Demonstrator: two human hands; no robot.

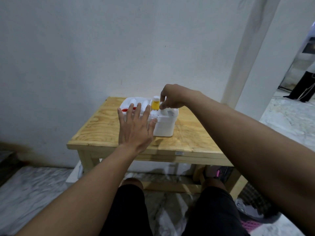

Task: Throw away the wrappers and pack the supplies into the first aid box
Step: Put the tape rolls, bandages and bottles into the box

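Observation:
A white first aid box [164, 127] stands open on the wooden table [190, 137], its lid [134, 101] tipped back with a red mark showing. A yellow bottle with a white cap [155, 103] stands upright inside. My left hand [135, 126] is spread flat with fingers apart, hovering in front of the box's left side and hiding part of it. My right hand [170, 99] reaches over the box's right end, its fingers pinched on a white item [165, 111] that sits at the rim. White supplies lie in the lid; what they are is unclear.
The small plywood table stands against a white wall [102, 48]. A wicker bin with crumpled material [252, 203] sits on the marble floor at the lower right. My knees in black shorts [170, 210] are below the table's front edge. A doorway opens at the far right.

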